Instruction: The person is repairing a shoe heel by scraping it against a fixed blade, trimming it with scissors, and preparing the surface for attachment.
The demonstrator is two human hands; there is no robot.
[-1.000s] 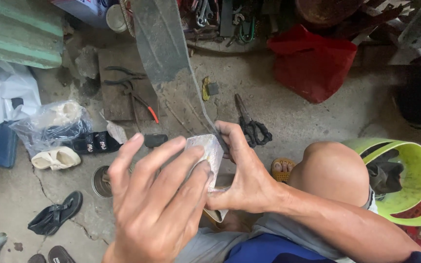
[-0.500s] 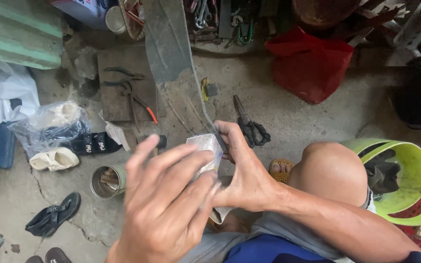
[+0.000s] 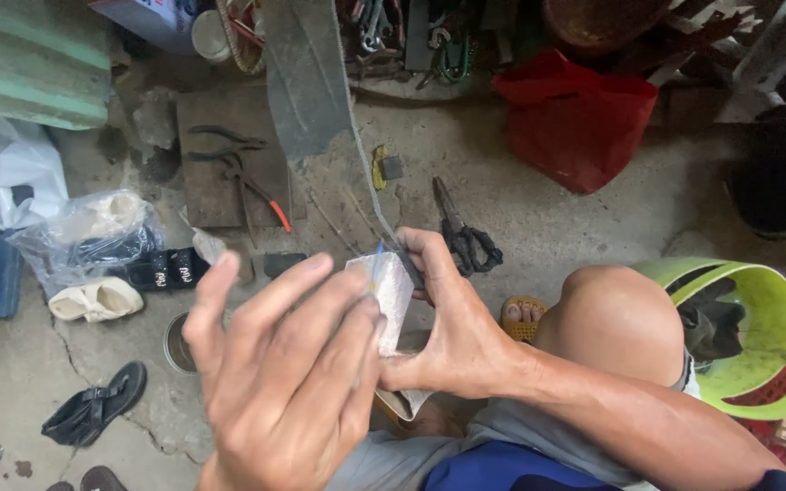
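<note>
From the head view, the right hand (image 3: 452, 336) pinches a pale folded sheet (image 3: 391, 293) between thumb and fingers (image 3: 429, 255), above the floor (image 3: 593, 227). The left hand (image 3: 284, 382), fingers spread loose, covers its near side, hiding the lower edge.

A red bag (image 3: 584, 118), black-handled scissors (image 3: 461, 232), pliers (image 3: 247, 186), sandals (image 3: 93, 414) and a lime-green helmet (image 3: 766, 327) lie on the concrete floor (image 3: 593, 227)
</note>
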